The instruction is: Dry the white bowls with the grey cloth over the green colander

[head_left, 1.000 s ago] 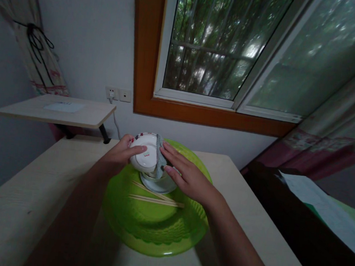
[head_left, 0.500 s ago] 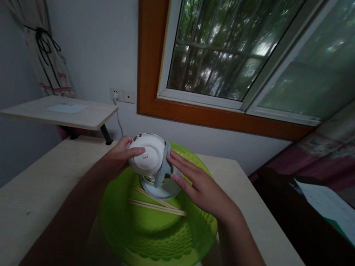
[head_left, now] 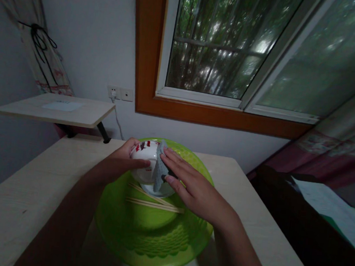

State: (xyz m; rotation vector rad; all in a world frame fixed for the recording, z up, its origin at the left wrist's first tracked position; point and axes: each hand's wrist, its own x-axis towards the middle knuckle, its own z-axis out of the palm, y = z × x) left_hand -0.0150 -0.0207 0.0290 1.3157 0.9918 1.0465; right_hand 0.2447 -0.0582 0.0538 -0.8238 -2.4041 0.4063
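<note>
My left hand [head_left: 127, 157] grips a white bowl [head_left: 141, 173] with red and dark marks, its thumb across the underside. The bowl is tilted, its base facing me. A grey cloth [head_left: 160, 171] lies against the bowl's right side, and my right hand [head_left: 188, 178] presses it there with fingers nearly straight and the thumb below. Beneath them a white dish [head_left: 166, 191] sits in a large green basin [head_left: 152, 249], partly hidden by the cloth and hands. Several pale chopsticks [head_left: 154, 205] lie in the basin in front of the dish.
The basin stands on a pale wooden table [head_left: 55, 179]. A raised shelf [head_left: 93, 115] on black legs bears a paper at the left. A socket [head_left: 120, 93] with a plugged-in cable is on the wall below the window [head_left: 218, 48]. Papers [head_left: 319, 198] lie on a dark surface at the right.
The bowl has turned in my left hand, so more of its patterned side shows. My right hand and the cloth have shifted slightly left over it. The view has moved a little.
</note>
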